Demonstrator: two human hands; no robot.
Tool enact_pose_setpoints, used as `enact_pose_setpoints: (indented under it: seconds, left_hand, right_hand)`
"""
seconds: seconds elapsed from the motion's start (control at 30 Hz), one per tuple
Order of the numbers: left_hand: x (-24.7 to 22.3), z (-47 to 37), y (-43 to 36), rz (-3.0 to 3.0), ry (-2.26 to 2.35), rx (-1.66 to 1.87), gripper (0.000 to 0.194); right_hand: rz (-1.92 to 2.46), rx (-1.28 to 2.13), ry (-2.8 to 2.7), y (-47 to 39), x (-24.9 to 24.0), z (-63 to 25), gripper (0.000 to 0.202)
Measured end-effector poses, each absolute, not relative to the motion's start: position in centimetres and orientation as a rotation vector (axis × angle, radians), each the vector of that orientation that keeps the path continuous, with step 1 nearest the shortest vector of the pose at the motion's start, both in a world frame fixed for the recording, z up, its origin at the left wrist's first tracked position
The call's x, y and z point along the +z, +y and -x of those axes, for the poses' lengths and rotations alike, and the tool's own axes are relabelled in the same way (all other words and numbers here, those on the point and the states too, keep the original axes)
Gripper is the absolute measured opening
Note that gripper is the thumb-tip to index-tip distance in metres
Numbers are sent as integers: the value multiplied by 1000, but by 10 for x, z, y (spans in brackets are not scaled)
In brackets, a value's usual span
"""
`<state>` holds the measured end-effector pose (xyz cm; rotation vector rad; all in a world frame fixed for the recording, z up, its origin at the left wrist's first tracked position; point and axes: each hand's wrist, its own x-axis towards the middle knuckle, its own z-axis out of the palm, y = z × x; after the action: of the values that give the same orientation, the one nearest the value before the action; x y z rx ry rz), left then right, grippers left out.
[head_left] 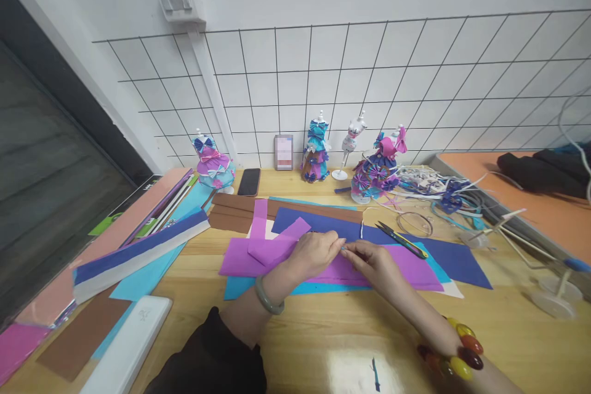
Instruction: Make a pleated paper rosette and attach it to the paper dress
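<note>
Over the middle of the paper pile, my left hand (317, 252) is closed, its fingertips pinched together. My right hand (373, 261) meets it with thumb and forefinger pinched, so the two sets of fingertips almost touch. Whatever lies between them is too small to make out. Beneath both hands are purple paper sheets (406, 265), with a folded purple strip (277, 243) beside my left wrist. Dark blue paper (455, 258) and light blue paper (295, 288) show around the purple. Scissors-like snips with black and yellow handles (401, 239) lie right of my right hand.
Small dress forms in paper dresses (217, 163) (316, 151) (376, 166) and a bare-skirted form (353, 135) stand along the back. A phone (249, 181) lies flat. Left are paper strips (138, 252) and a white case (132, 345); right, tangled scraps (429, 181) and stands (554, 295).
</note>
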<state>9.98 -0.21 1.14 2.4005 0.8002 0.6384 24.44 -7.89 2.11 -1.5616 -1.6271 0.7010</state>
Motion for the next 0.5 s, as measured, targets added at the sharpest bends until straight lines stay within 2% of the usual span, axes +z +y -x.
enact_pose_setpoints:
  seconds: [0.2,0.5]
  left_hand:
    - [15,-101,1,-1874,730,642,46]
    - [20,-101,5,-1388,493,485,36]
  right_hand:
    - [1473,607,-1720,-82,27,-242,22]
    - [1537,562,-1675,-82,30,-247,20]
